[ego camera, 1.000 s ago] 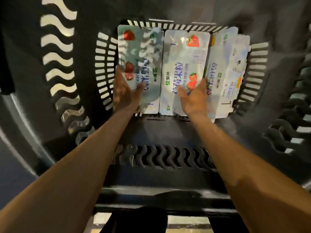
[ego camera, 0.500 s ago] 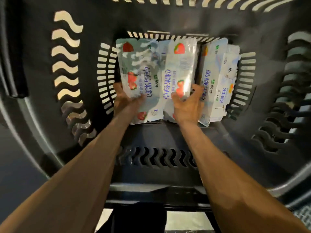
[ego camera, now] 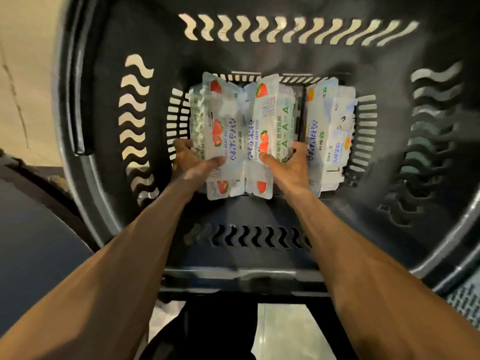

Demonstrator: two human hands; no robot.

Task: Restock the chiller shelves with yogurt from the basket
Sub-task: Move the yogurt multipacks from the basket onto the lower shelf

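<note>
The yogurt lies at the bottom of the deep black basket (ego camera: 259, 48), as flat multipacks side by side. The left pack (ego camera: 220, 126) and middle pack (ego camera: 271, 118) tilt up toward each other like an open book, probably because each is being lifted by its outer edge.

The left hand (ego camera: 191, 165) grips the left pack, thumb across the printed face and fingers curled round its outer edge, beside the basket wall. The right hand (ego camera: 291, 168) grips the middle pack the same way, its fingers dipping into the gap next to the right packs (ego camera: 327, 131), which lie untouched. One pack per hand looks like a way to carry two to the chiller at once.

Both held packs show red strawberries and blue Chinese lettering that seems to read 草莓果粒, with a small green logo. The middle pack's side carries a barcode and green letters "A A A". The right packs show orange fruit, blurred blue characters and a "1".

Pale floor (ego camera: 285, 331) shows below the basket.
</note>
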